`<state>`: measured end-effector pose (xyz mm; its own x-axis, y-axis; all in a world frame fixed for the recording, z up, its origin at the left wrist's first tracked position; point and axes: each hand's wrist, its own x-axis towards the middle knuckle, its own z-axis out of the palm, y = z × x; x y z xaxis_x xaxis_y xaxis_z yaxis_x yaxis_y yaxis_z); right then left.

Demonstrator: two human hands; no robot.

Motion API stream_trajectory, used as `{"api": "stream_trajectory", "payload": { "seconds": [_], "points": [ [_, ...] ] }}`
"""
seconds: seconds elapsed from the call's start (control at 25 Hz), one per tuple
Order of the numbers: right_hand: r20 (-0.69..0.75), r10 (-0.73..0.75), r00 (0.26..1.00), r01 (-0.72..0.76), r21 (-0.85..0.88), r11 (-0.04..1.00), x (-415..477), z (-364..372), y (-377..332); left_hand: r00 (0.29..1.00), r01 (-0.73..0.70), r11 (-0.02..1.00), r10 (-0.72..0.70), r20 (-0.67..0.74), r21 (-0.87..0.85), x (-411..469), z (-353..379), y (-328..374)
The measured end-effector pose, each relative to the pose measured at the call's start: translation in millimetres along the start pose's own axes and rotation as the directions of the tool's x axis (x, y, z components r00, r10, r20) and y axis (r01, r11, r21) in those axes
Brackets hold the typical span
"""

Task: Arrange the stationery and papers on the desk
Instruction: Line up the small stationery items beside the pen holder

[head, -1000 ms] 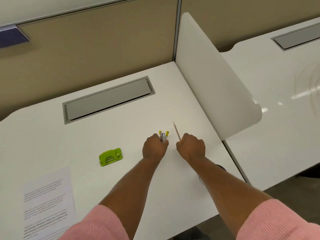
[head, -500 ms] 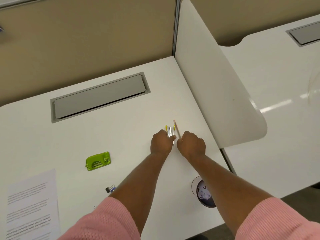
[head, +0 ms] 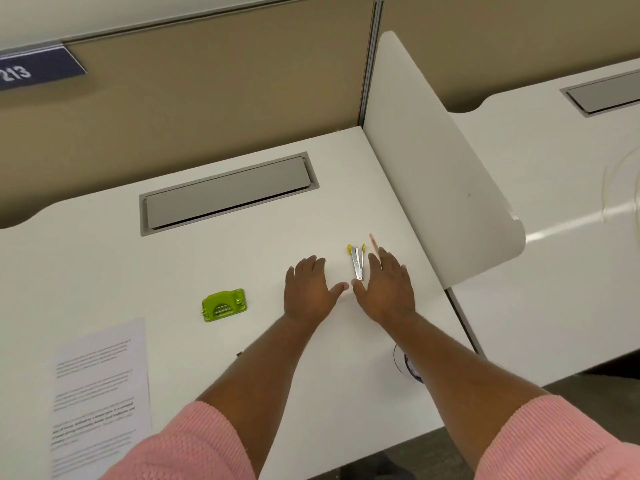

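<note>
Bright, even light from overhead falls on the white worktop (head: 207,271), and shadows are faint and soft. A streak of glare shines on the neighbouring desk (head: 568,226), well right of the right hand (head: 388,289). Straight edges bow toward the frame's borders. The printed sheet (head: 100,386), left of the left hand (head: 308,292), is blurred and unreadable.

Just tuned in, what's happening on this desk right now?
A person is tidying a white desk. Both hands are open and flat, holding nothing: the left hand and right hand flank a small metal staple remover with yellow tips. A thin pencil pokes out beyond the right hand. A green hole punch and a printed sheet lie further left, untouched.
</note>
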<state>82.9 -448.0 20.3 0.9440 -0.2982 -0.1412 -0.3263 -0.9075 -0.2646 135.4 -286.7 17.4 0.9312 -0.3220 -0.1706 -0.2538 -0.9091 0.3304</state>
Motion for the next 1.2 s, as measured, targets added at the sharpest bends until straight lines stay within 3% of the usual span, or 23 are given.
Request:
{"api": "stream_trajectory", "payload": {
  "seconds": [0.36,0.72,1.2],
  "points": [
    [0.015,-0.053,0.999,0.053,-0.035,0.998,-88,15,-75,0.998,-0.062,0.994,0.064,-0.018,0.094,-79,-42,-84],
    [0.052,-0.206,0.977,0.206,-0.009,0.978,-151,61,-160,1.000,0.026,0.993,-0.024,-0.020,0.117,-164,-55,-190],
    [0.134,-0.247,0.960,0.250,-0.006,0.968,-170,110,-188,0.989,0.109,0.987,-0.119,0.085,0.120,-211,-31,-228]
  ]
}}
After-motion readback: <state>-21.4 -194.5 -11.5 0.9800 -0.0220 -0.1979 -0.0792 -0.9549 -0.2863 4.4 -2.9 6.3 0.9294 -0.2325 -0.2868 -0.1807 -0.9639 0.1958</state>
